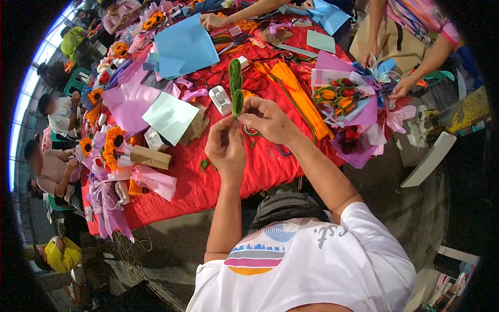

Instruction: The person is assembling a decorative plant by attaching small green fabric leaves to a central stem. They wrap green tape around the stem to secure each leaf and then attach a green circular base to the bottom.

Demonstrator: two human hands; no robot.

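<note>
Both hands up over the red tabletop, pinching a fuzzy green stem piece.

We've got our left hand [225, 148] and right hand [267, 120] raised close together above the red tabletop [208, 182], and between them stands the green pipe-cleaner piece [236, 88], two looped leaf shapes stacked one above the other. Its long axis runs nearly upright, rising away from our fingers, with the lower end at the fingertips. Our right fingers are closed together on that lower end; our left fingers are curled just beside it, touching or nearly so, we cannot tell which. The right hand is the nearer one. Just beyond lies a bundle of orange pipe cleaners [299, 96], and a wrapped bouquet [345, 101] sits to the right.
</note>
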